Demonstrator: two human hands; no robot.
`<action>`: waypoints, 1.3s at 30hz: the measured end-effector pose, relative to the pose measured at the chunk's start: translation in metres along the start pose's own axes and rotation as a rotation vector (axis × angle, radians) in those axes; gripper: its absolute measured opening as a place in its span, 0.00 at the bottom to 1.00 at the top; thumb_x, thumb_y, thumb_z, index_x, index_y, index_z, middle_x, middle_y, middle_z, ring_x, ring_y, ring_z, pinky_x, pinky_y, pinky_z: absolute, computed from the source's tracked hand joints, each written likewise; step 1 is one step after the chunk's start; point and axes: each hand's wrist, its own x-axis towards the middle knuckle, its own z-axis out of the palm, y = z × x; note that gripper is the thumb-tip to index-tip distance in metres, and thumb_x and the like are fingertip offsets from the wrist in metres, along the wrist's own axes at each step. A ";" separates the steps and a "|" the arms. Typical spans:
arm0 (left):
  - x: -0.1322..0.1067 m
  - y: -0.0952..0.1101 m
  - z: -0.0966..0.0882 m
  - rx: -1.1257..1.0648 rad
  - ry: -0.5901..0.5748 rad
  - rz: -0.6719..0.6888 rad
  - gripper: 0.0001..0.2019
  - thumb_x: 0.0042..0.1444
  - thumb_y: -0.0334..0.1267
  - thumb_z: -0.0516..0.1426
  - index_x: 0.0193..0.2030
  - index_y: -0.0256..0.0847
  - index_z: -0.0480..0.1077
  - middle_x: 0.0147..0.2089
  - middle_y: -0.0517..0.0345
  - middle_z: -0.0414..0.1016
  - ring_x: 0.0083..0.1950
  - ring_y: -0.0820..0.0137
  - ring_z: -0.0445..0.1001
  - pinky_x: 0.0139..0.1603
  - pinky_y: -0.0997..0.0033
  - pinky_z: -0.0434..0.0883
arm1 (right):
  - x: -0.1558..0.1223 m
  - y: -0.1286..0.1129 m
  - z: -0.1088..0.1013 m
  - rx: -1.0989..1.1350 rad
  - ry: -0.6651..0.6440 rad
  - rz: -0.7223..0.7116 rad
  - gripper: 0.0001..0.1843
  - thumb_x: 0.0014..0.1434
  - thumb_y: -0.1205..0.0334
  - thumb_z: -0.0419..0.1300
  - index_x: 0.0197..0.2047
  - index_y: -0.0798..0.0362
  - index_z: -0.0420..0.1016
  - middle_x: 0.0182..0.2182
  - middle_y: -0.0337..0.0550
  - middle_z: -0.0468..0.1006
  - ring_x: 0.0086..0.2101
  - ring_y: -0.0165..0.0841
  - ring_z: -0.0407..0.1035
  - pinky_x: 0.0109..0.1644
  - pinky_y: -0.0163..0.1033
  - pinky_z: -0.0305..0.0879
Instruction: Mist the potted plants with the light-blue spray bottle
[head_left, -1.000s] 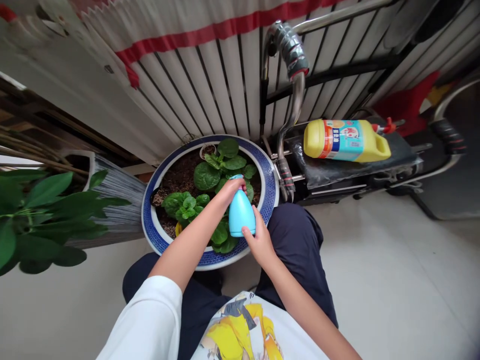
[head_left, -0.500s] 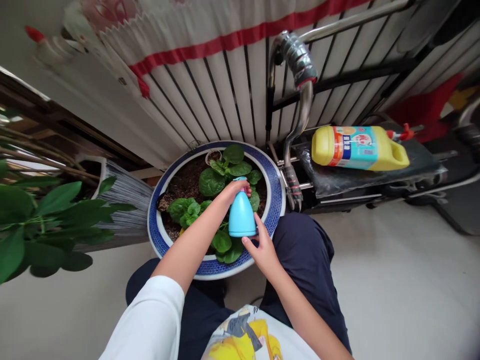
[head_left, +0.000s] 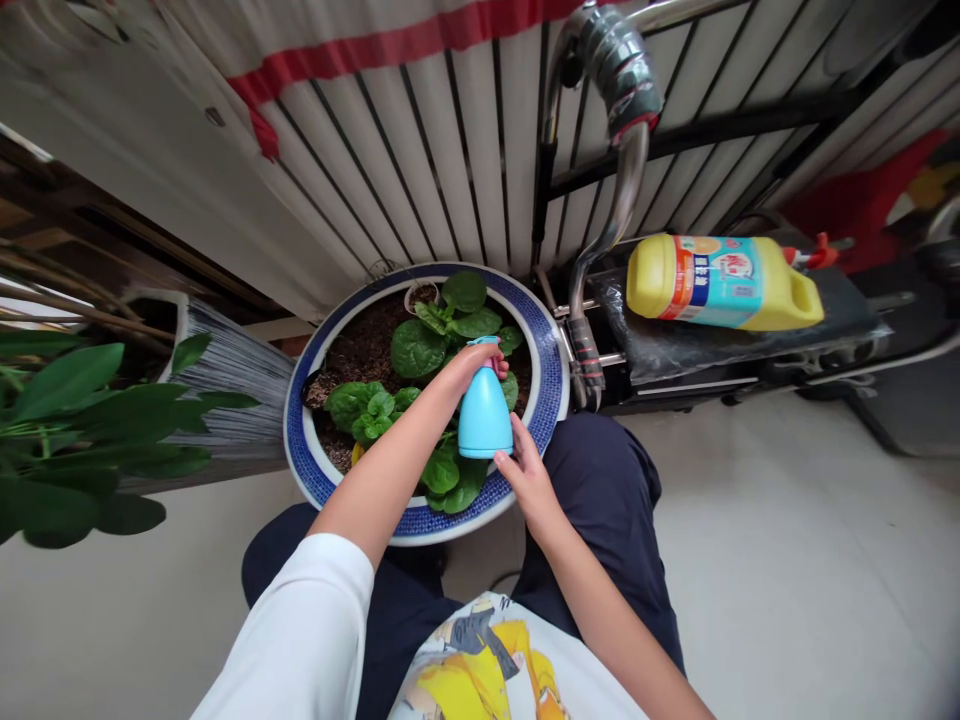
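Observation:
A light blue spray bottle (head_left: 485, 418) is held over the round blue-and-white planter (head_left: 301, 455), its base toward me. My left hand (head_left: 484, 362) is closed around the neck of the bottle, just under its top. The nozzle is hidden by that hand. Low on the bottle's right side, my right hand (head_left: 529, 475) grips the base edge between thumb and fingers. Beneath the bottle and around it grow leafy green plants (head_left: 417, 348) in dark soil (head_left: 360, 358).
On my left stand a grey ribbed pot (head_left: 232, 385) and a leafy plant (head_left: 90, 400). A metal walker frame (head_left: 630, 180) borders the planter's right side. A yellow detergent bottle (head_left: 724, 283) lies on a plastic-covered seat (head_left: 652, 360). Behind is a white slatted radiator (head_left: 420, 190).
The camera view has shifted slightly, so the scene sits a little higher and the planter a little left. Both hands keep their hold on the spray bottle; the right thumb has moved slightly along its base.

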 end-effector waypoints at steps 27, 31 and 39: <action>-0.076 -0.011 -0.031 -0.050 0.254 0.320 0.28 0.49 0.33 0.57 0.60 0.38 0.65 0.21 0.66 0.68 0.26 0.72 0.72 0.36 0.73 0.70 | -0.012 -0.004 0.002 0.041 -0.163 0.030 0.39 0.59 0.45 0.55 0.70 0.46 0.50 0.69 0.42 0.54 0.67 0.43 0.51 0.67 0.52 0.56; -0.081 -0.020 -0.034 -0.137 0.211 0.348 0.32 0.47 0.32 0.58 0.62 0.36 0.61 0.25 0.64 0.72 0.28 0.73 0.74 0.38 0.72 0.71 | -0.015 0.004 -0.001 -0.011 -0.171 0.022 0.39 0.58 0.42 0.56 0.69 0.45 0.53 0.68 0.43 0.56 0.66 0.45 0.53 0.65 0.52 0.58; -0.087 -0.029 -0.031 -0.130 0.136 0.255 0.34 0.46 0.33 0.57 0.64 0.36 0.60 0.23 0.66 0.69 0.23 0.75 0.70 0.29 0.76 0.67 | -0.025 -0.001 -0.004 0.055 -0.070 0.030 0.34 0.54 0.44 0.59 0.62 0.44 0.63 0.60 0.45 0.65 0.60 0.47 0.59 0.60 0.51 0.60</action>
